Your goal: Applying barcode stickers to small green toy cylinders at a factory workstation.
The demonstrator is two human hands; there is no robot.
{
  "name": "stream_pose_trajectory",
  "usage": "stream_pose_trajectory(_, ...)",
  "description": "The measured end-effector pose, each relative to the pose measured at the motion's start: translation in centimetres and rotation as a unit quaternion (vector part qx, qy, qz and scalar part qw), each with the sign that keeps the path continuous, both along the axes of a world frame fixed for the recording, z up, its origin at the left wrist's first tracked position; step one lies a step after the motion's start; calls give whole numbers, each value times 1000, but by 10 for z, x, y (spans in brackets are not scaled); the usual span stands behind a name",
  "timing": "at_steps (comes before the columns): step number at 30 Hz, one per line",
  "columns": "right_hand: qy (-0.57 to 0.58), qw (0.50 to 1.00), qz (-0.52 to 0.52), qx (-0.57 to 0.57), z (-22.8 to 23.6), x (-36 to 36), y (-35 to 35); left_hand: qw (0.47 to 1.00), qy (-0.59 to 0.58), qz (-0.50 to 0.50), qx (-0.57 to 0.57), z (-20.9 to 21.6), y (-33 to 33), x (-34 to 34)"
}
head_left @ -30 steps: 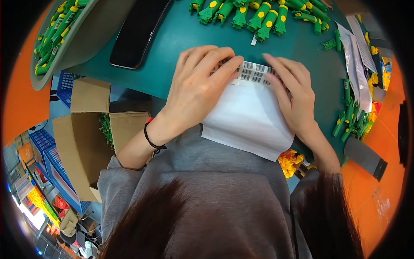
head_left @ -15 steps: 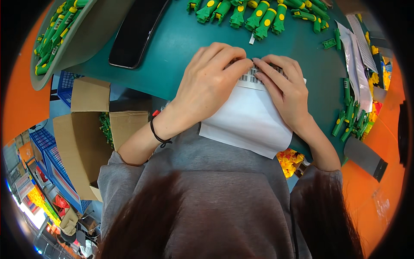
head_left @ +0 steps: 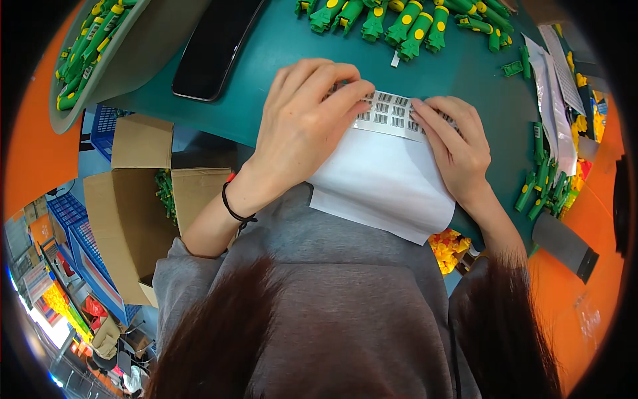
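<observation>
Pinching a barcode label sheet [head_left: 390, 114], left hand [head_left: 302, 116] curled at one end, right hand [head_left: 460, 146] nearly closed opposite.

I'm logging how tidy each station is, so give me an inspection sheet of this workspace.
Surface: green table, partly covered.
Work items: white sheet with rows of barcode labels near its upper edge.
Clutter: black phone; green-and-yellow plastic pieces beyond the hands; gray tub at left, holding similar pieces.
Hands: left hand at the labels' left end, right hand at their right; tightness of grip unclear.
Cables: nothing clearly seen.
Surroundings: open cardboard box at left; orange surface at right.
</observation>
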State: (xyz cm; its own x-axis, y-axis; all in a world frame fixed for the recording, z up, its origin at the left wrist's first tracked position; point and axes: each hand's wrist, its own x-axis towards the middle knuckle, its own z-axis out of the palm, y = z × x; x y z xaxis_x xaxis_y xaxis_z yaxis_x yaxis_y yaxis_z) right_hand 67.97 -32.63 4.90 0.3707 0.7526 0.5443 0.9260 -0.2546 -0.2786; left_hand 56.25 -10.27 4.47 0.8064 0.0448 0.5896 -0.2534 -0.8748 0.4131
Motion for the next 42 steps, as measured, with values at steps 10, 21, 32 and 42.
stream_pose_trajectory(10,13,998,-56,-33,2,-3,-13,1000,-1,-7,26,-1,0,-2)
stream_pose_trajectory(21,21,998,-40,-34,6,1,-10,1000,-2,1,14,-6,3,-4)
stream_pose_trajectory(32,70,997,-27,-17,-1,4,-18,998,39,36,-16,0,19,-23)
stream_pose_trajectory(42,69,997,-24,-15,0,3,-16,997,18,-5,73,-4,26,-26)
